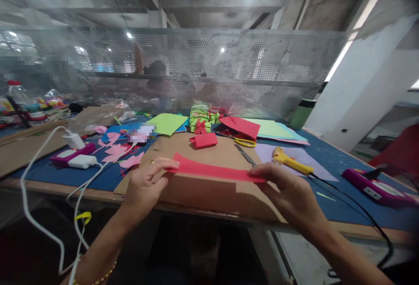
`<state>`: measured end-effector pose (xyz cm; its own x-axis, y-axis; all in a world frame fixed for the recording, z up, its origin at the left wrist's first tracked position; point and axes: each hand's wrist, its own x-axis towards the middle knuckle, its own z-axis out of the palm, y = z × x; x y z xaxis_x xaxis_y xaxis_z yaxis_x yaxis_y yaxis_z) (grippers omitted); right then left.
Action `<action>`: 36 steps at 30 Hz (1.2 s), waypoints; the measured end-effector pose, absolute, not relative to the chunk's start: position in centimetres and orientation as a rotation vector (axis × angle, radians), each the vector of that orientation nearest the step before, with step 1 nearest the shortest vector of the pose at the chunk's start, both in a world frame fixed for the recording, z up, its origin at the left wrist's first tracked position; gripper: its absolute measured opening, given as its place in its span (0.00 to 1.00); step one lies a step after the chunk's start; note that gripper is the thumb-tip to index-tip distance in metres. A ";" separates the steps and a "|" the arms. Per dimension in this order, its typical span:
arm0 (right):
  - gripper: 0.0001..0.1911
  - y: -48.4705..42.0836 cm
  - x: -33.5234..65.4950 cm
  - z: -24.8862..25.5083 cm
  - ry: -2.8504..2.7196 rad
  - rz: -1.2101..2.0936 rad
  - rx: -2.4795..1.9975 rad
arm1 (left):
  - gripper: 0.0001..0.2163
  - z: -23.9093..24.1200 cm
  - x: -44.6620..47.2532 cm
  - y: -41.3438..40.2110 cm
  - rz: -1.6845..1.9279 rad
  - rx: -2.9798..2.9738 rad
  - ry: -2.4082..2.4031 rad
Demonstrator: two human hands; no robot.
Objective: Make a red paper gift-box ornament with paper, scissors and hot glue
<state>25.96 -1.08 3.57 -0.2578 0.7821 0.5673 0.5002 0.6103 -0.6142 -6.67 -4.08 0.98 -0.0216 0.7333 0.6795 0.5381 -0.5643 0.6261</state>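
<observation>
Left hand (144,187): thumb and fingers pinch the left end of a red strip (212,170). Right hand (290,187): thumb and fingers pinch its right end. Strip stretched lengthwise between the two, slightly bowed, over the near part of the cardboard (175,145); contact with the board cannot be told. Just beyond the strip, on the board: a folded red piece (204,141); to its right, a grey blade-like tool (245,155), near the right hand, and yellow-handled scissors (246,143) beside a red sheet (242,127). Further right: yellow glue gun (293,163) on a lilac sheet (321,156), black cord running to the near edge. Left of the board: pink cutouts (114,152) and a purple power strip (62,158) with white plugs. Behind the folded piece: green box (206,125) with a red bow. Far side: perforated screen (209,60).
</observation>
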 end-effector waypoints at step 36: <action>0.14 -1.4 23.2 -0.9 -2.022 -0.273 -1.771 | 0.11 -2.3 -4.9 -1.6 0.855 2.409 2.084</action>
